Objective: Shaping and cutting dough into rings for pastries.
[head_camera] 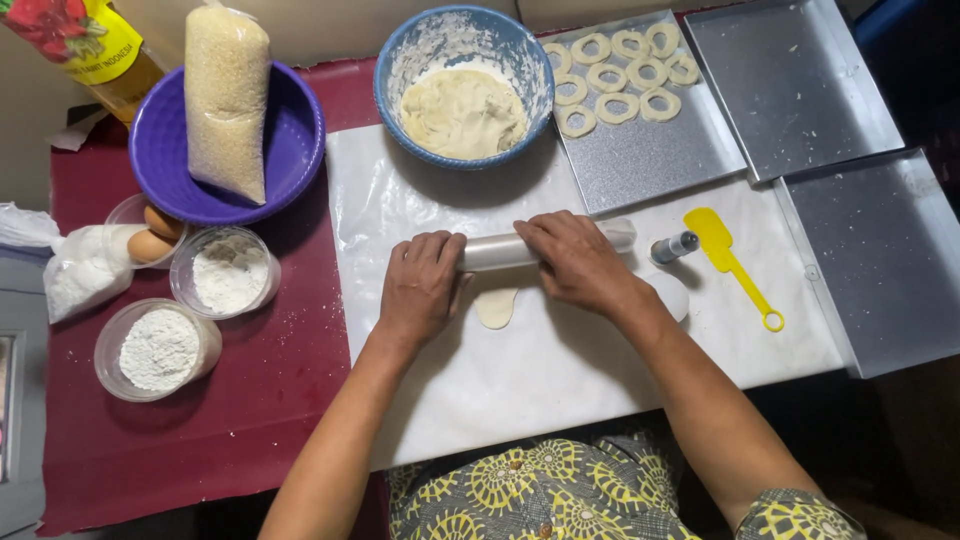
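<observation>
The cloth (200,440) under everything is dark red, with a white sheet (560,380) over it. At twelve o'clock a blue bowl (520,70), smeared white inside, holds pale cream dough (462,112). At ten o'clock a purple bowl (290,150) carries a bag (227,100) of off-white grains. The three trays (650,160) at two o'clock are silver grey; the rings (618,72) on one are pale cream. The scraper (725,255) at three o'clock is bright yellow. At nine o'clock, clear tubs hold white flour (160,348) and brown eggs (150,245). The rolling pin (500,250) is clear and whitish. At six o'clock the dress (530,490) is grey with a yellow flower pattern.
</observation>
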